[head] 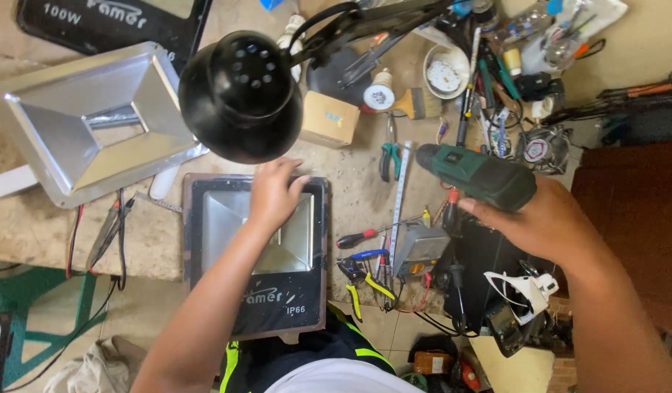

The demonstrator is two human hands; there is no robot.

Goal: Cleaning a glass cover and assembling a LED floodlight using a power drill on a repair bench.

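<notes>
A black-framed floodlight housing (227, 291) with a shiny reflector lies at the bench's near edge, over my lap. My left hand (272, 193) rests on its top edge and reflector, fingers spread. My right hand (539, 218) grips a green and black cordless drill (478, 175), held above the bench with its chuck pointing left toward a steel ruler (401, 196). A black desk lamp head (241, 94) hangs over the bench just beyond my left hand.
A bare silver reflector (81, 124) sits at the left, a black floodlight cover (110, 22) behind it. A small cardboard box (328, 120), brush, bulbs, pliers, screwdrivers (361, 236), a grey multimeter (419, 247) and tangled cables crowd the right half. Red and black probe leads hang left.
</notes>
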